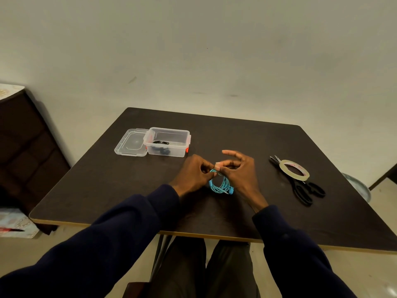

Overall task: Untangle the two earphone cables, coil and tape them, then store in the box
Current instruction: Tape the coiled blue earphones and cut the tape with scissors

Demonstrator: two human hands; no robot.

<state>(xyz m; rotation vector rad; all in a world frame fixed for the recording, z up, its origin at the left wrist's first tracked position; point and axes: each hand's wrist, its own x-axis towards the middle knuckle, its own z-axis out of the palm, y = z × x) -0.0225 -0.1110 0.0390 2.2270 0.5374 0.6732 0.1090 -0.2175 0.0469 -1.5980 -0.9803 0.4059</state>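
Coil [214, 189] between left hand [192, 174], right hand [241, 173]

Turquoise earphone coil [220, 184]; clear box [168, 144] with orange-red latches; black scissors [300, 183]; dark brown table [236, 136]; navy sleeves [129, 229].

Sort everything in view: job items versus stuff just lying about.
Job: blue earphones, black earphones, box, lid, tape, scissors.
Lying about: cabinet, floor cloth, metal dish.
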